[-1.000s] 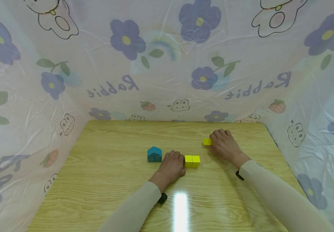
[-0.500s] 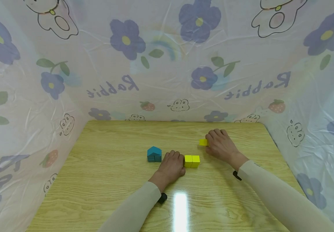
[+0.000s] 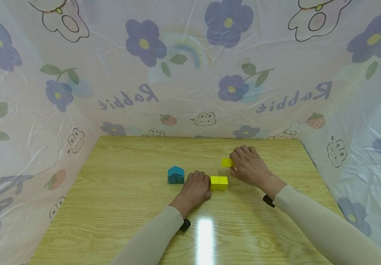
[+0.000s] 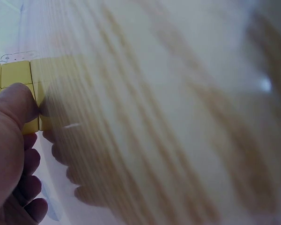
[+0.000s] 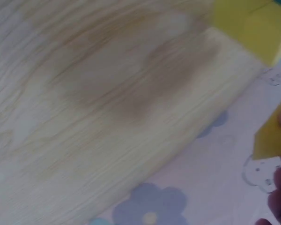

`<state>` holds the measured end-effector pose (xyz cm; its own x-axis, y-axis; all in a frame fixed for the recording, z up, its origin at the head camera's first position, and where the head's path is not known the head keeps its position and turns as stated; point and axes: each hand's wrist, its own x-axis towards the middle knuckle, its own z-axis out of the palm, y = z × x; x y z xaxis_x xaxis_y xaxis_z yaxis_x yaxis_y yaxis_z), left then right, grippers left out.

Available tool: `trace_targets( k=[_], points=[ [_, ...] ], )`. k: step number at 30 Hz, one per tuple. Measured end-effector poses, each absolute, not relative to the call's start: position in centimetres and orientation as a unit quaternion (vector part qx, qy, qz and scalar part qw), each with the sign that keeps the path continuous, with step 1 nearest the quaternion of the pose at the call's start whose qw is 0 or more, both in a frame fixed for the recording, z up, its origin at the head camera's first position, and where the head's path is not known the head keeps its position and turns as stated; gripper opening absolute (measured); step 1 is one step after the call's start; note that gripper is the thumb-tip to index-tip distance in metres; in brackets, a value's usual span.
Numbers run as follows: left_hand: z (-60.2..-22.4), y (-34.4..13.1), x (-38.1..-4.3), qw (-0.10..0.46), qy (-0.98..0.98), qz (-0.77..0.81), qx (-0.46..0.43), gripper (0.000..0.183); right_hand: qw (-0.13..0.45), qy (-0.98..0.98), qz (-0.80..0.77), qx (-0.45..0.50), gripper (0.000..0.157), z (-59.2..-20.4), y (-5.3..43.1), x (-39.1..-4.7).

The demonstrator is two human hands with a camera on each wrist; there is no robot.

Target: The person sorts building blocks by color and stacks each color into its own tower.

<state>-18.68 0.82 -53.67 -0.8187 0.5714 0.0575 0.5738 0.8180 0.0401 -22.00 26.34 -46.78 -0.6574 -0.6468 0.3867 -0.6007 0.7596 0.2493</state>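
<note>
In the head view my left hand (image 3: 195, 188) is at the left side of a small group of yellow cubes (image 3: 219, 183) on the table. The left wrist view shows its thumb laid against the yellow cubes (image 4: 16, 71), with the other fingers curled below. My right hand (image 3: 248, 166) pinches a yellow triangular block (image 3: 226, 162) behind and slightly right of the cubes. In the right wrist view, a pointed end of that triangular block (image 5: 269, 138) sticks out from the fingers; the rest is hidden or cut off.
A small teal block house (image 3: 176, 175) with a peaked top stands just left of the left hand. The wood-grain table (image 3: 124, 206) is enclosed by a patterned cloth (image 3: 183, 88) at the back and sides.
My right hand has carried the yellow triangular block a short way left, toward the yellow cubes. The left hand and the teal blocks have kept their places.
</note>
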Motion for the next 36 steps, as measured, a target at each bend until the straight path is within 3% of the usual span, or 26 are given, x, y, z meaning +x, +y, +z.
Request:
trace_targets(
  k=[9, 20, 36],
  points=[
    [-53.6, 0.8, -18.7, 0.026, -0.952, -0.027, -0.305, 0.029, 0.178, -0.916, -0.013, 0.358, 0.034, -45.0, 24.2, -20.0],
    [-53.6, 0.8, -18.7, 0.031, -0.951, -0.026, -0.306, 0.026, 0.155, -0.913, -0.032, 0.377, 0.033, -45.8, 22.9, -19.2],
    [-53.6, 0.7, -18.6, 0.031, -0.951, -0.032, -0.306, 0.025, 0.167, -0.905, -0.041, 0.389, 0.03, -46.7, 22.4, -19.2]
  ],
)
